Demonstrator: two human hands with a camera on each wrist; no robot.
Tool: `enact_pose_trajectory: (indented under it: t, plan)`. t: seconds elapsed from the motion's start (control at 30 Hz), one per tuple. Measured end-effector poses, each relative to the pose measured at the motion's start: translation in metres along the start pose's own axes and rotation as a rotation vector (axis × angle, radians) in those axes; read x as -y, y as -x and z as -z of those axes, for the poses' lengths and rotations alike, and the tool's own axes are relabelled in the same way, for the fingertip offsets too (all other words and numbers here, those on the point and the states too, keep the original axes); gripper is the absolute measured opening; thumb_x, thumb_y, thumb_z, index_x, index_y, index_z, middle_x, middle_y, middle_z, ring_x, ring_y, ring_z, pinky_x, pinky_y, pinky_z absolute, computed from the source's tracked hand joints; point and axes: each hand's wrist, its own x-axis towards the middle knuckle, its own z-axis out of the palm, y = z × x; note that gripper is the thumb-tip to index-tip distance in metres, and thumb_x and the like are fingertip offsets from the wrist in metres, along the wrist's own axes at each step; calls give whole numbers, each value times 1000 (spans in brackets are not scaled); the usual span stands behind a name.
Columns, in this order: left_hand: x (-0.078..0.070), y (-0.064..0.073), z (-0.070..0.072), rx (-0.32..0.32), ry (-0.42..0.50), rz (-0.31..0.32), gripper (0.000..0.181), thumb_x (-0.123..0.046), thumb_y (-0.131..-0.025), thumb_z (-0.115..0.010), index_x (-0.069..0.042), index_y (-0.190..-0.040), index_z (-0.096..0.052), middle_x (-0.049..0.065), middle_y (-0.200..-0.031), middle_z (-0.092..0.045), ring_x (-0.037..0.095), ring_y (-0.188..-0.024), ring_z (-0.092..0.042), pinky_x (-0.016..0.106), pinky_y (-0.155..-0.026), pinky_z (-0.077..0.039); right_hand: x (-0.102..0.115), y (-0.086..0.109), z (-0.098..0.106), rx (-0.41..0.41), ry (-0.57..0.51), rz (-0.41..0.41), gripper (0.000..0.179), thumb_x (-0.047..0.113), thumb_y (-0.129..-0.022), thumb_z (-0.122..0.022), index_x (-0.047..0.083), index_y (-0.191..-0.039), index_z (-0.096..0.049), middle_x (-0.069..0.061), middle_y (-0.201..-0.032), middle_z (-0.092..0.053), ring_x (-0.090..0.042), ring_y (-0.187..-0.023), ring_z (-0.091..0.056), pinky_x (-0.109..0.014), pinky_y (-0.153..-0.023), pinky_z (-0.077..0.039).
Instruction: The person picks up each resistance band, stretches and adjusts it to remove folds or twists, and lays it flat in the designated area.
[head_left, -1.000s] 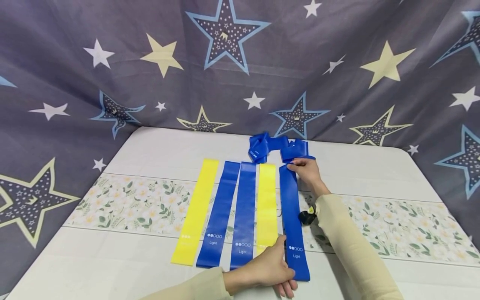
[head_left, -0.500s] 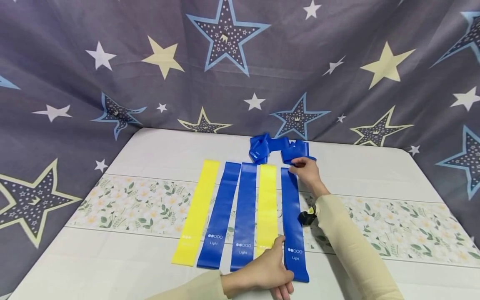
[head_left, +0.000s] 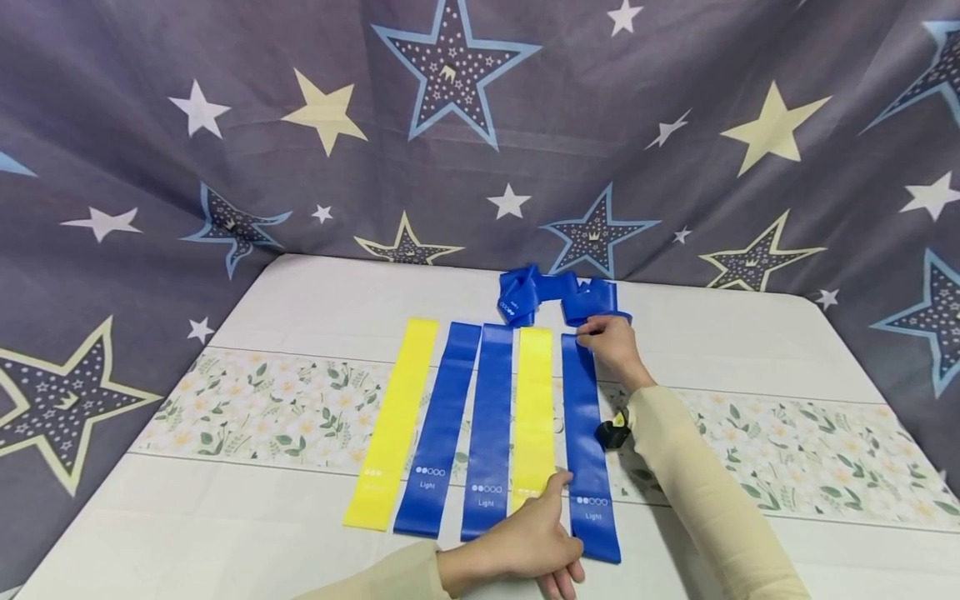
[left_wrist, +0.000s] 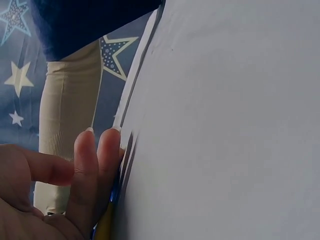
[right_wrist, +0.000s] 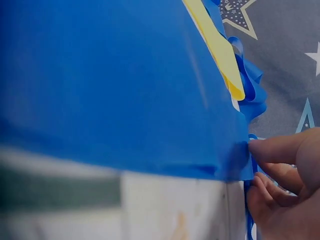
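Observation:
A flat blue resistance band marked "Light" lies at the right end of a row. My right hand pinches its far right corner; in the right wrist view the thumb presses on the band's corner. My left hand is by its near end, thumb stretched out along the left edge and fingers low against the table, overlapping the yellow band beside it. In the left wrist view the left hand's fingers extend fairly straight.
Left of these lie two more blue bands and another yellow band, spaced side by side. Crumpled blue bands sit behind, close to my right hand. A star-patterned curtain borders the white table at the back.
The right-hand blue band has shifted slightly toward me at its far end and lies straighter. My left hand has edged a little left; my right hand stays at the far corner.

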Motion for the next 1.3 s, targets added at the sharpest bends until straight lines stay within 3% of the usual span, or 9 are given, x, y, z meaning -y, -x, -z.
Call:
enact_pose_trajectory:
  t: [0.27,0.57,0.8,1.0,1.13,1.3]
  plan:
    - [-3,5,1,7,32,19,69,-4,-89,-52,-11,-148,-17,9,-64,-66,11,-40,-54,26,-35,-45,-3,1,1,-2,-30,-23,20,6,-87,-64,-3,-104,-70,-19,-130,-58,-34,-126,-49,-44,-103,-43]
    - [-6,8,11,27,-4,-71,47,-7,-92,-51,-11,-136,-34,12,-66,-68,11,-42,-54,24,-34,-38,5,7,5,-46,-156,-112,23,11,-91,-58,1,-110,-67,-18,-117,-62,-28,-103,-58,-35,-87,-49]
    - [-10,-1,24,-20,52,-118,33,-3,-93,-49,-8,-125,-41,25,-75,-69,11,-43,-56,19,-34,-39,15,10,12,-83,-300,-108,26,12,-94,-53,-2,-114,-64,-17,-116,-60,-25,-100,-57,-34,-87,-47]
    - [-12,-4,34,-35,79,-125,33,-2,-93,-46,-3,-125,-40,27,-79,-68,10,-43,-57,20,-37,-41,18,11,19,-100,-409,-88,24,9,-93,-55,-6,-111,-62,-10,-102,-61,-10,-84,-57,-34,-90,-50]
    - [-16,-7,43,-76,29,-145,30,-2,-92,-48,-1,-122,-44,23,-80,-70,13,-48,-61,21,-39,-43,19,14,23,-104,-455,-82,25,8,-93,-55,-8,-112,-60,-6,-94,-61,-4,-75,-58,-29,-83,-52]
    - [-21,-13,56,-145,-53,-186,26,-1,-91,-48,2,-117,-48,20,-84,-71,26,-59,-67,25,-43,-48,21,19,25,-78,-465,-80,27,7,-95,-54,-10,-115,-57,1,-86,-59,-7,-75,-61,-27,-80,-54]
